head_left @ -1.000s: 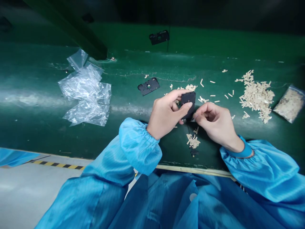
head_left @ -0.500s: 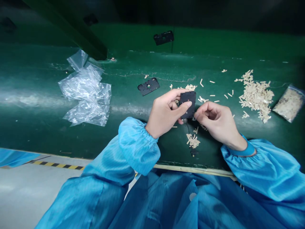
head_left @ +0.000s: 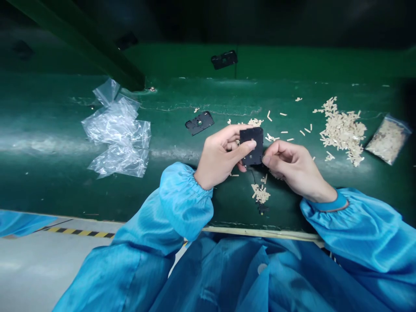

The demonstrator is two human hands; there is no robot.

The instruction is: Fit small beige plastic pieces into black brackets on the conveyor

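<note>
My left hand (head_left: 224,154) is closed around a flat black plastic part (head_left: 252,149), its thumb pressed on the face. The part is held above the green bench, one short side towards me. At its lower right edge, my right hand (head_left: 287,162) has thumb and index finger pinched together; whatever they hold is hidden or too small to name. Below the hands lies a small heap of pale strips (head_left: 261,193), with a small dark piece (head_left: 261,209) beside it. A similar black part (head_left: 199,123) rests on the bench to the left of my hands.
Clear plastic bags (head_left: 120,130) lie in a pile at left. A larger heap of pale strips (head_left: 344,130) and a filled clear bag (head_left: 388,138) are at right. Another black part (head_left: 224,60) is farther back. A green beam (head_left: 97,47) slants down at upper left.
The view has shifted slightly. My left hand keeps hold of the black part, now tilted a little differently, and the right fingertips stay pinched at its lower right edge.
</note>
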